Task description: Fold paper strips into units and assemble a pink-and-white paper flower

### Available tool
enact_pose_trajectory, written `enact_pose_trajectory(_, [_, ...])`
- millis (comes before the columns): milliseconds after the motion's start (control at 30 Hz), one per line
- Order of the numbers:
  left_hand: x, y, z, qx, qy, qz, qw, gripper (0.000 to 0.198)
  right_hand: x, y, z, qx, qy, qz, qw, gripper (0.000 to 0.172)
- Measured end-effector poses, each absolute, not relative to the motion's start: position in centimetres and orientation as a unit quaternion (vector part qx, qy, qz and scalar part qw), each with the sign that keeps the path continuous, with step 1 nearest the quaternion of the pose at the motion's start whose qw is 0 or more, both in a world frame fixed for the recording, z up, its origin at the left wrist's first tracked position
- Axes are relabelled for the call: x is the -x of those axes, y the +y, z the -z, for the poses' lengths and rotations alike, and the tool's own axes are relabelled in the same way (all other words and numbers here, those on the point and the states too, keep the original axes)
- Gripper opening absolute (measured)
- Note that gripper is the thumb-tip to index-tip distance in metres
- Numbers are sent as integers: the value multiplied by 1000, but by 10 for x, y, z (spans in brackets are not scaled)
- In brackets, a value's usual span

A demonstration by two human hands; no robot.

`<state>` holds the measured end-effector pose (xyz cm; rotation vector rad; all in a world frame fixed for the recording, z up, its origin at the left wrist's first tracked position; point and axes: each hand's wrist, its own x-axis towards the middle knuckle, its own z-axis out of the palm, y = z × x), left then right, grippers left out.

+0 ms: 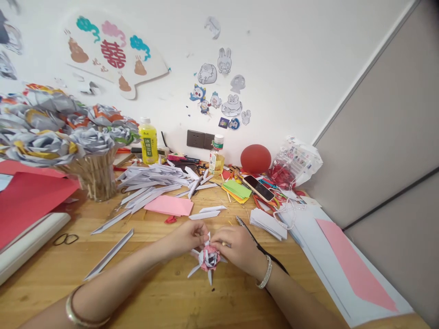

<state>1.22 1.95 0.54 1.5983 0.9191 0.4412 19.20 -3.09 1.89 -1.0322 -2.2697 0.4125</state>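
A paper flower (210, 258) in pink and white, with pointed white folded strips sticking out around it, is held just above the wooden table. My left hand (190, 236) pinches a white strip at the flower's far side, its fingers closed. From the other side, my right hand (236, 246) has its fingers closed at the same edge of the flower. What looks like the end of a thin wooden stick (225, 244) pokes out between the right fingers. Folded white strips (207, 214) and a pink paper stack (168, 205) lie just beyond my hands.
Finished paper flowers (44, 146) stand on sticks in a clear container at left. Bottles (148, 141), a heap of white strips (154, 176), a red balloon (255, 158), a phone (259, 188) and white slips (268, 224) lie around. A black pen (245, 226) lies near my right hand.
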Motion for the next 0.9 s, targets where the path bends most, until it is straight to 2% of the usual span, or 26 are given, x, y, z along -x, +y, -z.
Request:
enact_pose_trajectory(200, [-13, 19, -9, -695, 392, -205, 566, 35, -198, -29, -18, 271, -918, -58, 285, 25])
enact_pose_trajectory(333, [-13, 17, -11, -698, 393, -219, 558, 34, -196, -31, -26, 288, -901, -129, 298, 25])
enact_pose_trajectory(567, [-15, 14, -11, -683, 398, -222, 571, 36, -187, -39, -31, 431, -820, -189, 325, 24])
enact_pose_trajectory(900, [-16, 18, -6, -662, 395, -239, 590, 40, -191, -37, -28, 311, -885, -176, 299, 27])
